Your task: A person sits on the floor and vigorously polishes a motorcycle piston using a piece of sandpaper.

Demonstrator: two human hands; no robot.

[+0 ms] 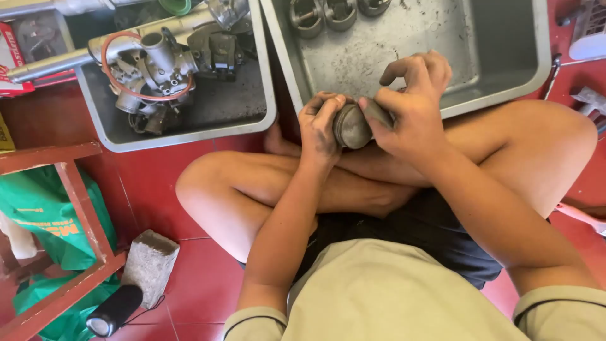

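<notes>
- Person sits cross-legged on red floor [208, 278], both hands over lap, just in front of right-side tray [505, 82].
- Left hand [319, 129]: fingers curled tight round grey metal piston [351, 126], gripping its left side.
- Right hand [410, 107]: thumb + fingers closed on piston's right end; index finger bent up, off the part.
- Piston held between both hands, above crossed shins, near tray's front rim.
- Tray w/ more pistons [322, 14] at far edge.
- Left-side tray [189, 129] w/ carburetor [154, 66], orange hose.
- Concrete block [150, 262], black cylinder [113, 311] on floor, lower left.
</notes>
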